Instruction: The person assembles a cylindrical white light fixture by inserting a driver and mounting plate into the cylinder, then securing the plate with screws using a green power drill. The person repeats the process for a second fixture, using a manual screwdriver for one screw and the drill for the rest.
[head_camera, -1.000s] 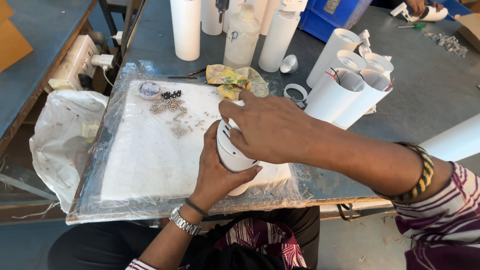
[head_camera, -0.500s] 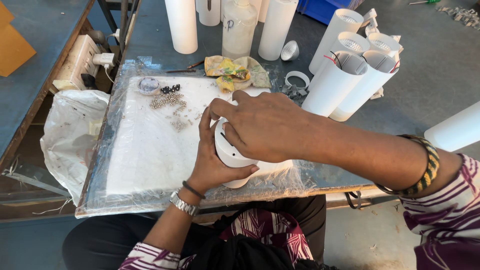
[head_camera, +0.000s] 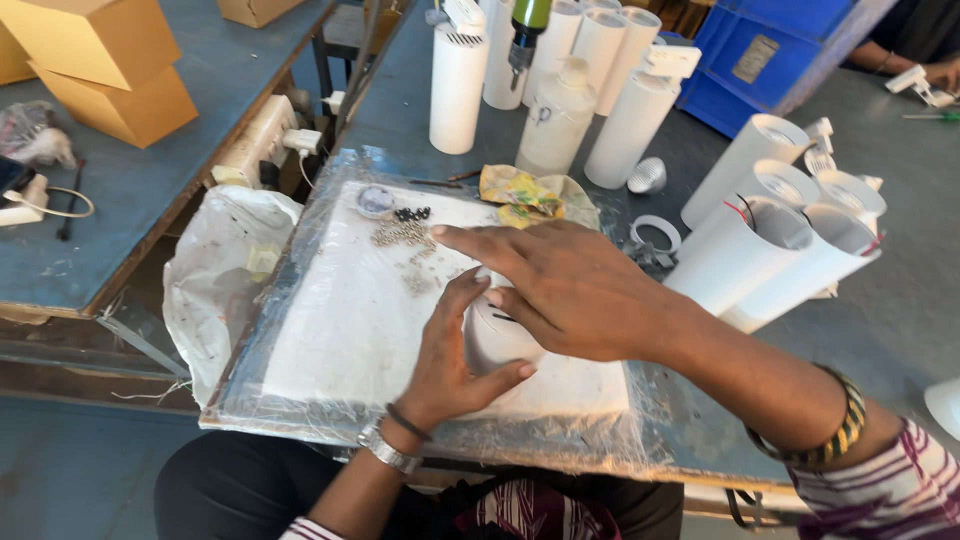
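Sat at grey-blue counter (head_camera: 900, 320), surface dull and scuffed. Second counter (head_camera: 120, 200) ran alongside on my left, same blue top, narrow gap between them. Cardboard boxes (head_camera: 110, 60) were stacked at its far end. Blue plastic crate (head_camera: 780, 60) stood at far right. White power strip (head_camera: 255, 145) sat in gap between counters. Blue floor (head_camera: 70, 470) showed below. Light was even, soft, daylight-like.

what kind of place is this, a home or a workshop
Most likely a small assembly workshop, not a home: rows of identical white cylindrical housings on a grey workbench, a heap of small metal screws on a plastic-wrapped white work board, and stacked brown cardboard boxes.
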